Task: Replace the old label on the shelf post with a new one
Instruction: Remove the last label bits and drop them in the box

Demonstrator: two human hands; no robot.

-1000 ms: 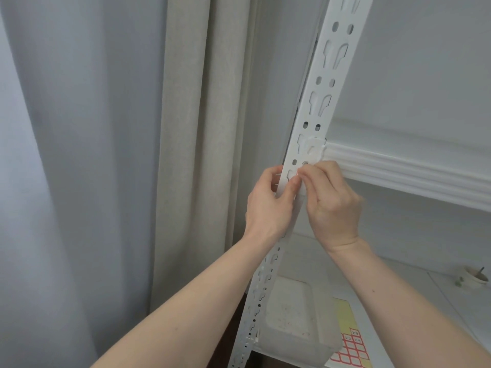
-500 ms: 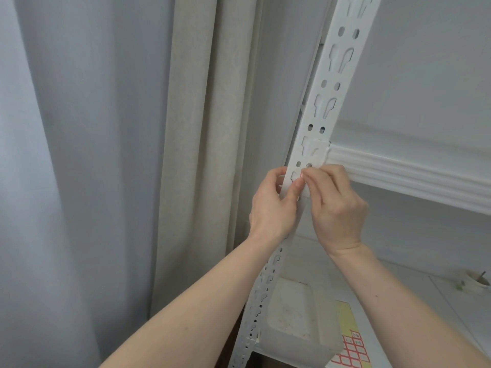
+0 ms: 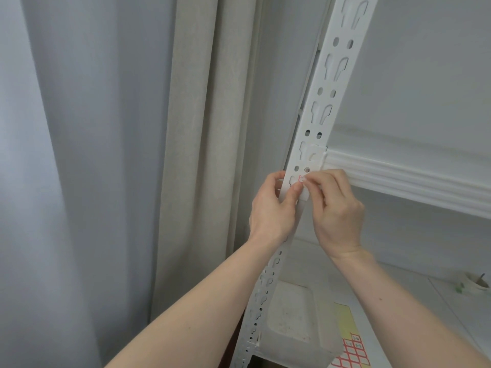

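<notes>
A white perforated shelf post [image 3: 329, 96] runs up the middle of the view. A small white label [image 3: 303, 193] with a red-edged corner lies on the post just below a shelf rail. My left hand [image 3: 273, 211] grips the post from the left, with its thumb pressing on the label. My right hand [image 3: 336, 208] comes in from the right and pinches the label's top corner with fingertips. Most of the label is hidden by my fingers.
A white shelf rail [image 3: 398, 179] runs right from the post. Below stand a translucent plastic tub [image 3: 295, 322], a sheet of red-bordered labels [image 3: 350, 351] and a tape roll [image 3: 475, 284] on the lower shelf. Curtains [image 3: 199, 155] hang at the left.
The label's red-edged corner shows now under my right fingertips. Both hands stay at the same spot on the post; the camera has shifted slightly.
</notes>
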